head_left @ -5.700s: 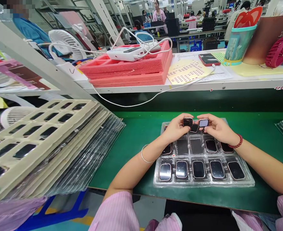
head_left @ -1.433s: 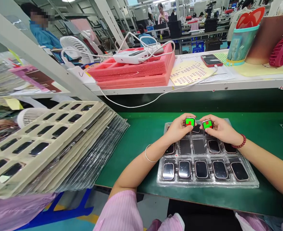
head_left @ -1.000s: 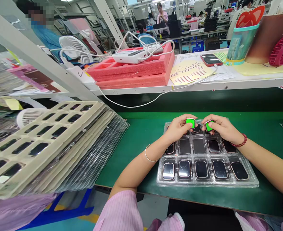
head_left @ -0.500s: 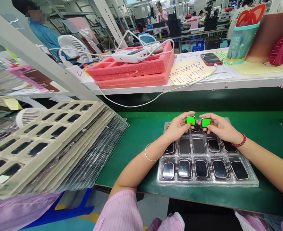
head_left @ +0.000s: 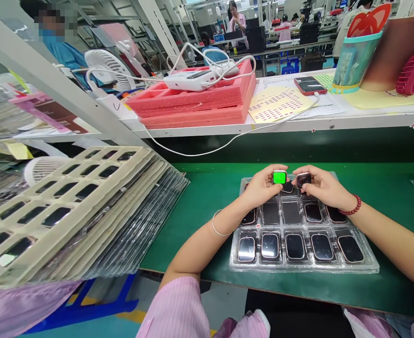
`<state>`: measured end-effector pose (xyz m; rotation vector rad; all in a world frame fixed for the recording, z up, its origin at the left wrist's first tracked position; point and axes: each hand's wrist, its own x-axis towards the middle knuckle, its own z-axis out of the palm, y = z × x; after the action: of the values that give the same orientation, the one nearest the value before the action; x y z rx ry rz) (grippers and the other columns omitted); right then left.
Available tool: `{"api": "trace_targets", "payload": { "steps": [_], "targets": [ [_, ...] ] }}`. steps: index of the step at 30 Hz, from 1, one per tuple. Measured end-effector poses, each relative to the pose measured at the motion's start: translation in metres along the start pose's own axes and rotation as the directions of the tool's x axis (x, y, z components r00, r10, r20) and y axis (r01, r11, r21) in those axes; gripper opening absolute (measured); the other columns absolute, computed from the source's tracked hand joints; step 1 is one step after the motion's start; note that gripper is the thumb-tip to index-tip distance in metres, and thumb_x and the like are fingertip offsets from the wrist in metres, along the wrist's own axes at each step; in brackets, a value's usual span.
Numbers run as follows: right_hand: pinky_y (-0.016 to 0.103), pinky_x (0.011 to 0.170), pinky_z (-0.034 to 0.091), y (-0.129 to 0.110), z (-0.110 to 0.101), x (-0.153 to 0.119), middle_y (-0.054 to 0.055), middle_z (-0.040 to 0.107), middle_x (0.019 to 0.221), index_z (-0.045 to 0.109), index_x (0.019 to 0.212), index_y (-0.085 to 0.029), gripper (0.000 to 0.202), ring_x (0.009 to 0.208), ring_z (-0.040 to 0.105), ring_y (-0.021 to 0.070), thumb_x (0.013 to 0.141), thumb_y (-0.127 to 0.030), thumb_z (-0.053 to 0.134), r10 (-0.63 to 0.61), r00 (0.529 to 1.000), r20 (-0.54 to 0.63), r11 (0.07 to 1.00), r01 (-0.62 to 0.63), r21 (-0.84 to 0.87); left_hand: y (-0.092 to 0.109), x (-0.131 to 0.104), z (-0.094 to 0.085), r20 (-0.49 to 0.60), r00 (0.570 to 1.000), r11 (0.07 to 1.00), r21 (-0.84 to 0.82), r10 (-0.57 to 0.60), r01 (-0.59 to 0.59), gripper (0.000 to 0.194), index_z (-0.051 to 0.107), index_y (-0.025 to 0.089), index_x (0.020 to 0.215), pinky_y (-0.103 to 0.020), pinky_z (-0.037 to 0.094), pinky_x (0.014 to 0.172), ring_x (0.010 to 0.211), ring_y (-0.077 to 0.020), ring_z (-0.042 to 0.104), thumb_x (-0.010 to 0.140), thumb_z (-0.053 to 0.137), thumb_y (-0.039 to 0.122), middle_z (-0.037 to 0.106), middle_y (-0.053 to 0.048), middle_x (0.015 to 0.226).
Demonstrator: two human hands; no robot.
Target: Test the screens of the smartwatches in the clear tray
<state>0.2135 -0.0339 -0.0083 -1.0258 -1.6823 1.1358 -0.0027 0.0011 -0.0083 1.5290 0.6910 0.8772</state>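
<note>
Left hand (head_left: 263,188) pinches lit watch (head_left: 279,177), screen green; right hand (head_left: 320,186) pinches dark watch (head_left: 303,179). Both above the far part of the tray (head_left: 305,269). My judgement: grip rims, thumbs off glass, screens squarely facing the eyes.

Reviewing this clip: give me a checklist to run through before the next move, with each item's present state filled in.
1. Left hand gripping the left device: ok, held between fingers and thumb.
2. Right hand gripping the right device: ok, held likewise.
3. Both screens lit: not ok; the left shows green, the right is dark.
4. Clear tray resting on the green bench: ok.
5. Five front-row devices in the tray: ok.
6. Backs of both held devices: cannot tell, hidden.
</note>
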Motion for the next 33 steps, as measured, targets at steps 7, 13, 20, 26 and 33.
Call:
{"api": "trace_targets", "payload": {
  "steps": [7,13,20,26,33],
  "targets": [
    [0.034,0.069,0.060,0.0018,-0.0007,0.0010,0.009,0.072,0.110,0.060,0.119,-0.020,0.043,0.084,0.072,0.0205,0.076,-0.016,0.058,0.014,1.000,0.015,0.999,-0.014,0.031,0.0030,0.0003,0.0005,-0.035,0.999,1.000,0.012,-0.019,0.020,0.044,0.058,0.015,0.115,-0.027,0.049,0.078,0.088,-0.0164,0.065,0.073,0.070,0.018,0.069,-0.007,0.098],
    [0.035,0.070,0.061,0.0044,-0.0003,0.0004,0.009,0.073,0.112,0.060,0.123,-0.021,0.047,0.085,0.073,0.0212,0.077,-0.015,0.057,0.026,1.000,0.017,0.999,-0.026,0.022,0.0033,0.0005,0.0004,-0.063,0.998,1.000,0.028,-0.009,0.011,0.030,0.059,0.014,0.103,-0.026,0.048,0.072,0.079,-0.0137,0.062,0.073,0.065,0.016,0.067,-0.005,0.090],
    [0.040,0.085,0.060,0.0058,0.0000,-0.0004,0.009,0.071,0.114,0.057,0.125,-0.023,0.052,0.092,0.072,0.0213,0.074,-0.012,0.057,0.031,0.999,0.029,0.999,-0.032,0.035,-0.0001,0.0011,-0.0006,-0.069,0.997,0.990,0.135,-0.020,0.029,0.042,0.060,0.016,0.110,-0.027,0.049,0.076,0.084,-0.0145,0.061,0.068,0.063,0.012,0.064,-0.005,0.100],
    [0.037,0.082,0.060,0.0041,0.0002,0.0000,0.008,0.065,0.118,0.047,0.136,-0.028,0.065,0.103,0.067,0.0220,0.076,-0.016,0.067,0.044,0.999,0.003,0.992,-0.044,0.116,-0.0001,0.0009,-0.0003,-0.047,0.998,0.999,0.020,-0.041,0.042,0.062,0.053,0.020,0.127,-0.029,0.051,0.082,0.094,-0.0170,0.063,0.068,0.069,0.011,0.063,-0.006,0.107],
    [0.027,0.060,0.059,0.0000,-0.0052,0.0018,0.004,0.071,0.098,0.055,0.129,-0.023,0.062,0.068,0.069,0.0145,0.073,-0.027,0.080,0.187,0.982,-0.010,0.923,-0.172,0.343,0.0025,0.0031,-0.0053,0.051,0.993,0.948,-0.296,-0.104,0.114,0.068,0.054,0.019,0.129,-0.020,0.048,0.064,0.077,-0.0129,0.067,0.067,0.083,0.024,0.070,-0.007,0.100]
  ]
}}
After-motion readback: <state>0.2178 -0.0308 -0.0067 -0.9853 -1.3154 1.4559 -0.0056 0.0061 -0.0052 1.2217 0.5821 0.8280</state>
